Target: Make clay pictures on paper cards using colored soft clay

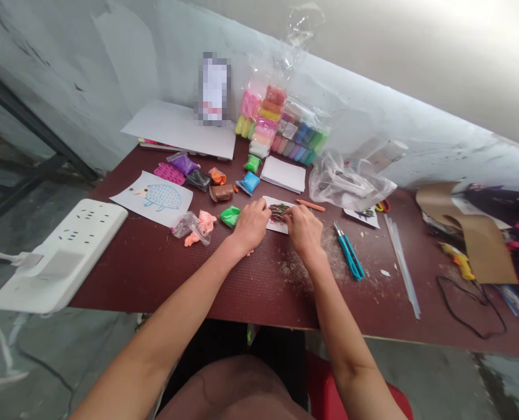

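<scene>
A small white card (281,229) lies flat on the table, bearing brown strips and green bits that look like modelling clay (280,211). My left hand (251,224) is closed at the card's left edge, its fingertips bent down on it. From the right, my right hand (305,230) reaches over the card with thumb and fingers pinched together at the clay. Whatever sits between those fingertips is too small to make out. A green clay packet (230,216) lies just left of my left hand, and an orange stick-like tool (311,205) lies beyond my right hand.
Clay packets, including a blue one (248,183), lie around a hedgehog drawing (161,198). Behind are a white card stack (283,173) and bagged clay (266,119). To the right lie a teal cutter (349,252), glue sticks (402,265) and a yellow glue gun (459,259). A power strip (62,251) stands left.
</scene>
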The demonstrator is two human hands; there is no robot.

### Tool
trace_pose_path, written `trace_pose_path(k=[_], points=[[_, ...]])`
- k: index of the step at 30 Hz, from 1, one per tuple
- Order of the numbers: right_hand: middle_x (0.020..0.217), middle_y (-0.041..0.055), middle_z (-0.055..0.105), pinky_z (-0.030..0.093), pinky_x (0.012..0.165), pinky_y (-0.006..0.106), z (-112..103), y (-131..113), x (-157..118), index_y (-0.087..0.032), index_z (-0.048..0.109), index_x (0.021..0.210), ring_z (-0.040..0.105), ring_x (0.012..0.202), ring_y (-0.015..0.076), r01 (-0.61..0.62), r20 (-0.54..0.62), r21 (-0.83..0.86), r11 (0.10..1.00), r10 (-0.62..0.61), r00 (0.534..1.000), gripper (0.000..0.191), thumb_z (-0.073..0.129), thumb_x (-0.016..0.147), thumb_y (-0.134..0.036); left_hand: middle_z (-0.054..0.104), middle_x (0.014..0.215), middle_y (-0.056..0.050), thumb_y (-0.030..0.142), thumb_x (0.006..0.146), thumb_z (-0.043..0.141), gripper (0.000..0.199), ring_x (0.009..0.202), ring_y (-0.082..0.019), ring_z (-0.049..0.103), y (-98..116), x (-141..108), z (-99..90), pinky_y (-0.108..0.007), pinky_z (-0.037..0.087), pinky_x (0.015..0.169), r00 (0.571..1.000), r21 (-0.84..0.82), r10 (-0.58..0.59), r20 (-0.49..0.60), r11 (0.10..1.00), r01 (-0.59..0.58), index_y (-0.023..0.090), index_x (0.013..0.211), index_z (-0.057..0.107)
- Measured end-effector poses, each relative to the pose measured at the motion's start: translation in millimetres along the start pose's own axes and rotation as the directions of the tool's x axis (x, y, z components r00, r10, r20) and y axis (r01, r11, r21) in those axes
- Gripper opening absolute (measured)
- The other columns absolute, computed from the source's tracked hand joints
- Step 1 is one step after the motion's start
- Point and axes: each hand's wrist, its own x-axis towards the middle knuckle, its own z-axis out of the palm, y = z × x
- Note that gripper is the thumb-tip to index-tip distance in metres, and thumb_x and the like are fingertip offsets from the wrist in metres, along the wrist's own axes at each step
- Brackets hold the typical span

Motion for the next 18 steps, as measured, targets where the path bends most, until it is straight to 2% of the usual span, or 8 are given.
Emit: trace_pose_path(k=[4,7,9,12,15,18], points=[[0.118,0.0128,0.075,0.044,0.079,0.031,1.7,19.0,-2.4,-0.019,0.072,0.103,0.067,0.104,0.0252,0.016,-0.147,0.128,0.992,0.003,0.989,0.016,0.057,0.103,-0.021,0.068,0.12,-0.015,0.009,0.103,0.047,0.029,0.112,-0.027,0.062,-0.9,-0.2,0.8,-0.039,0.051,0.094,1.0,-0.017,0.005,-0.01,1.0,-0.005,0.014,0.115,0.073],[0.113,0.0129,0.076,0.044,0.079,0.032,1.1,35.7,-6.9,-0.018,0.073,0.1,0.067,0.098,0.0255,-0.036,-0.209,0.176,0.984,0.073,0.975,0.017,0.057,0.101,-0.022,0.069,0.117,-0.014,0.008,0.102,0.048,0.028,0.111,-0.027,0.062,-2.2,0.6,3.0,-0.038,0.051,0.094,1.0,-0.015,0.014,-0.009,1.0,-0.015,0.014,0.111,0.074],[0.109,0.0135,0.077,0.044,0.079,0.032,0.7,43.2,-11.9,-0.017,0.074,0.1,0.068,0.097,0.026,-0.102,-0.171,0.15,0.983,0.127,0.977,0.019,0.056,0.101,-0.023,0.07,0.113,-0.014,0.008,0.102,0.047,0.029,0.11,-0.027,0.062,-3.3,1.4,4.6,-0.038,0.051,0.094,1.0,-0.014,0.024,-0.005,1.0,-0.025,0.014,0.106,0.075],[0.111,0.0142,0.079,0.045,0.081,0.032,0.6,46.1,-19.7,-0.016,0.078,0.104,0.071,0.101,0.027,-0.184,-0.022,0.069,0.98,0.186,0.982,0.023,0.056,0.102,-0.023,0.071,0.111,-0.014,0.007,0.101,0.047,0.029,0.109,-0.027,0.062,-5.5,2.0,5.9,-0.038,0.051,0.094,0.999,-0.029,0.031,-0.012,0.999,-0.031,0.013,0.104,0.075],[0.115,0.0139,0.08,0.046,0.081,0.031,-0.7,42.7,-23.4,-0.018,0.08,0.109,0.073,0.104,0.0266,-0.257,0.098,0.019,0.966,0.254,0.962,0.026,0.055,0.103,-0.025,0.072,0.112,-0.014,0.008,0.101,0.048,0.028,0.11,-0.028,0.062,-8.0,0.4,5.6,-0.039,0.052,0.095,0.999,-0.065,0.029,-0.02,0.997,-0.03,0.014,0.105,0.075],[0.116,0.0146,0.081,0.048,0.083,0.031,-3.5,39.1,-21.1,-0.018,0.081,0.111,0.074,0.107,0.0277,-0.317,0.146,0.025,0.948,0.31,0.939,0.03,0.054,0.104,-0.028,0.071,0.113,-0.014,0.012,0.099,0.055,0.021,0.113,-0.029,0.062,-10.5,-3.0,5.5,-0.04,0.052,0.098,0.999,-0.112,0.027,-0.045,0.993,-0.032,0.015,0.105,0.075]])
